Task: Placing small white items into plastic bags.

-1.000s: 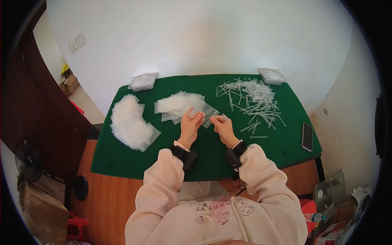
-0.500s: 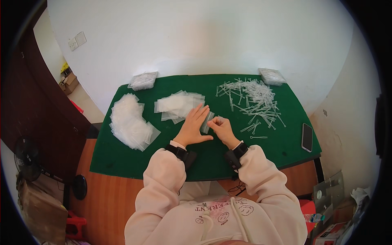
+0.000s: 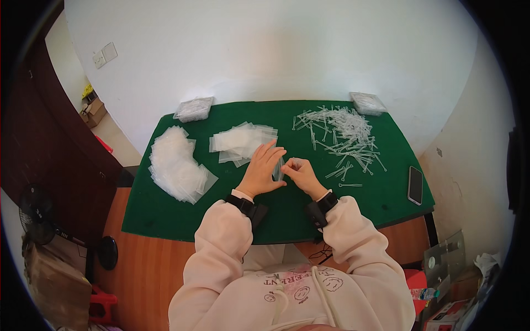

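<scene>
A small clear zip bag (image 3: 277, 172) is between my hands at the middle of the green table. My left hand (image 3: 259, 171) lies over its left side, fingers stretched out and thumb apart. From the right, my right hand (image 3: 302, 175) pinches at the bag's edge with thumb and forefinger; the fingertips partly hide the grip. Just beyond my left hand spreads a heap of clear zip bags (image 3: 237, 138). A larger fanned pile of zip bags (image 3: 174, 165) lies farther left. Thin clear plastic sticks with looped ends (image 3: 345, 129) are scattered to the right.
Two clear packs stand at the table's back edge, one pack (image 3: 193, 109) at left and another pack (image 3: 368, 103) at right. A phone (image 3: 415, 185) rests near the right edge. Green cloth covers the table (image 3: 381, 190), which meets a white wall behind.
My left fingers have bent slightly, and the thumb has risen a little toward the zip bag. My right hand has shifted barely, still pinching by the bag's edge. The piles stay put.
</scene>
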Tool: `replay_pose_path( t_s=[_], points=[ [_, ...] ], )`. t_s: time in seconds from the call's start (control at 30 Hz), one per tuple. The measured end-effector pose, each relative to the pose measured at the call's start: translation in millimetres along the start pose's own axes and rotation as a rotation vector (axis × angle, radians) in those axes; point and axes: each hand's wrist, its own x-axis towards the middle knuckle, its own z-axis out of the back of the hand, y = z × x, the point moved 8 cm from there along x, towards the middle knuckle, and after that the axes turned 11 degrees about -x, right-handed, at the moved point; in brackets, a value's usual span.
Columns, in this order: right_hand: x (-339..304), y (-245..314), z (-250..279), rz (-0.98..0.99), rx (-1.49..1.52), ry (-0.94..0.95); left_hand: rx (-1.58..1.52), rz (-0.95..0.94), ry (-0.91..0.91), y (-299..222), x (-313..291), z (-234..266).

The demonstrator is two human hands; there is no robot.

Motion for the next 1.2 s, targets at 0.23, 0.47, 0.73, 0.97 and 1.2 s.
replay_pose_path(
  t_s=[0.23, 0.47, 0.73, 0.97, 1.2],
  points=[
    [-1, -6, 3, -0.106, 0.224, -0.034, -0.017, -0.016, -0.018, -5, -1, -4],
    [-5, 16, 8, 0.093, 0.054, -0.139, 0.004, -0.033, -0.012, -6, 0, -9],
    [-6, 7, 1, 0.074, -0.055, -0.125, -0.002, -0.057, -0.023, -13, 2, -11],
    [-8, 18, 23, 0.178, -0.28, -0.382, -0.033, 0.027, -0.191, -10, -4, -5],
    [-17, 45, 15, 0.304, -0.473, -0.443, -0.007, -0.021, -0.26, -7, -6, -10]
  ],
)
